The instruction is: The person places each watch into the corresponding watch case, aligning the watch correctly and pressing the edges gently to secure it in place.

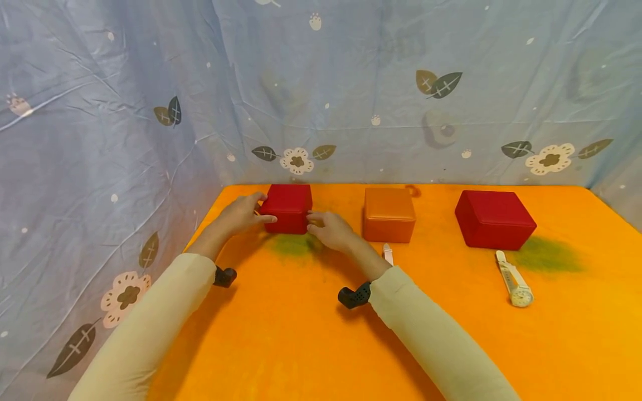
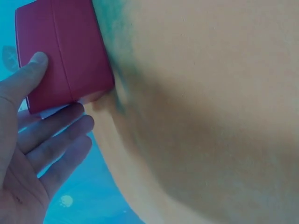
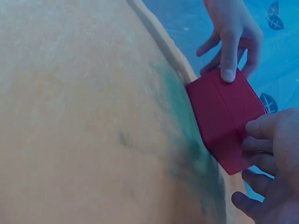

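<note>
A small red leather-look box [image 1: 288, 203] with a lid stands at the back left of the table, its lid down. My left hand [image 1: 239, 216] holds it by its left side. In the left wrist view the thumb presses the seamed front face of the red box [image 2: 60, 51], while the other fingers reach along its side. My right hand [image 1: 332, 229] is at the opposite side. Seen from the right wrist, its thumb and fingertips touch the right end of the red box [image 3: 226, 112], the lower fingers hanging apart from it.
To the right stand an orange box [image 1: 389, 214] and another red box [image 1: 494, 219]. A pale-strapped watch [image 1: 520, 296] lies before the far red box, and a pale strap [image 1: 388, 253] shows before the orange one. Behind the orange-covered table [image 1: 281, 334] hangs a blue patterned curtain [image 1: 371, 83].
</note>
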Demonstrator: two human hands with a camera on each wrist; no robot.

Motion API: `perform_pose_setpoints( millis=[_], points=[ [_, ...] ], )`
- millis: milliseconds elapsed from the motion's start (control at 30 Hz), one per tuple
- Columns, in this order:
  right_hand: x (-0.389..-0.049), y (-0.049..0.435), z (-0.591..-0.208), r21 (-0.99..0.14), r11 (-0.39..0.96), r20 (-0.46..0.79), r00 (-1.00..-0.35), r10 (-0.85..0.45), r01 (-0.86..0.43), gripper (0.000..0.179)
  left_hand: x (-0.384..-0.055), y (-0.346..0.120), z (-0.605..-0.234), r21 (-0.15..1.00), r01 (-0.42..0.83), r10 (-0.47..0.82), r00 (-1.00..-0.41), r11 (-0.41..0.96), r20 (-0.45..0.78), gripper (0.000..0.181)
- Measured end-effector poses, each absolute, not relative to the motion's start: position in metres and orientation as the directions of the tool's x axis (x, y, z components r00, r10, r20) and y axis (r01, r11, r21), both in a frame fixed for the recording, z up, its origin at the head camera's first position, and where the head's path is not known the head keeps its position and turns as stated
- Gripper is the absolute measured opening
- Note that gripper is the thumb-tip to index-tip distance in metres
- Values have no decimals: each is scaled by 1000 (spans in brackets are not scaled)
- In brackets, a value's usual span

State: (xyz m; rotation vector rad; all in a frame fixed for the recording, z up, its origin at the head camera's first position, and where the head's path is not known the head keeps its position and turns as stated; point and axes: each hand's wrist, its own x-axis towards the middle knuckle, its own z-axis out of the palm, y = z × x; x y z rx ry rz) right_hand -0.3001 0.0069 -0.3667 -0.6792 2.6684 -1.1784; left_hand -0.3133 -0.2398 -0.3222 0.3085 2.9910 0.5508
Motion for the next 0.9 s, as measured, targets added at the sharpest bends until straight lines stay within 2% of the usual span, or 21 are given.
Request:
perform_pose_setpoints(
  millis=[300, 433, 633, 900],
  points=[
    [-293, 21, -364, -709, 585, 60, -860, -506, -393, 41, -311, -237, -314, 223, 221, 226, -974, 949, 4, 54],
    [-290, 30, -358, -720, 562, 66, -846, -529, -407, 42, -311, -233, -311, 183, 233, 228, -972, 955, 46, 56],
    [-286, 43, -349, -726, 547, 91, -847, -524, -417, 43, -311, -222, -307, 154, 265, 246, -960, 952, 132, 69],
    [-282, 49, -347, -755, 498, 127, -840, -527, -427, 42, -311, -207, -307, 167, 283, 263, -956, 945, 133, 66]
  ],
)
